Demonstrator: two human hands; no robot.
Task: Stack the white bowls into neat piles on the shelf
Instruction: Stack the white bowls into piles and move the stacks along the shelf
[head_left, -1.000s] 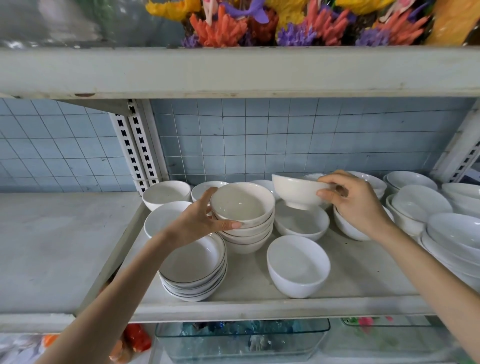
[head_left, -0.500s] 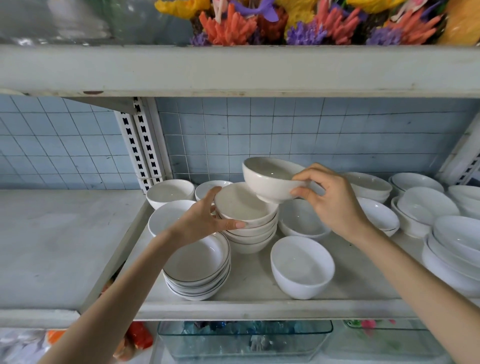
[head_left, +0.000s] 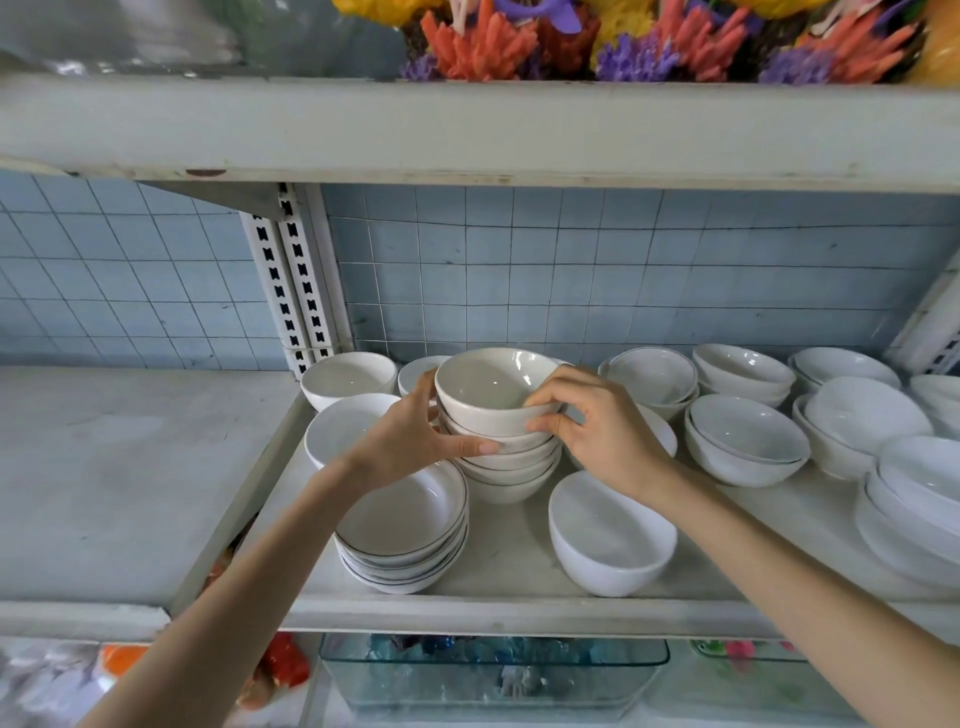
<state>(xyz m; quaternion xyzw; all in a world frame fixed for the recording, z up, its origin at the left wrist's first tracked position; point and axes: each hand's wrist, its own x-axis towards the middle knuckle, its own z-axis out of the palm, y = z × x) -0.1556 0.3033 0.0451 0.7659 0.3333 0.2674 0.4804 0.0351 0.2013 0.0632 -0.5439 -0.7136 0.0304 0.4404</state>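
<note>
A white bowl (head_left: 493, 389) sits on top of a pile of several white bowls (head_left: 511, 470) in the middle of the shelf (head_left: 509, 561). My right hand (head_left: 597, 431) grips the top bowl's right rim and side. My left hand (head_left: 410, 441) holds the pile's left side, thumb across the front under the top bowl. A low pile of shallow dark-rimmed bowls (head_left: 405, 525) stands in front of the left hand. A single deep white bowl (head_left: 610, 535) stands at the front, under my right wrist.
More white bowls stand around: two at back left (head_left: 348, 374), small piles at back right (head_left: 743, 436), a larger pile at the far right (head_left: 914, 499). A shelf board (head_left: 467, 130) hangs close overhead. A slotted upright (head_left: 291, 280) stands at left. Glass tanks (head_left: 493, 670) sit below.
My right hand carried a bowl leftwards from the right side of the shelf and lowered it onto the middle pile. My left hand stayed on the pile.
</note>
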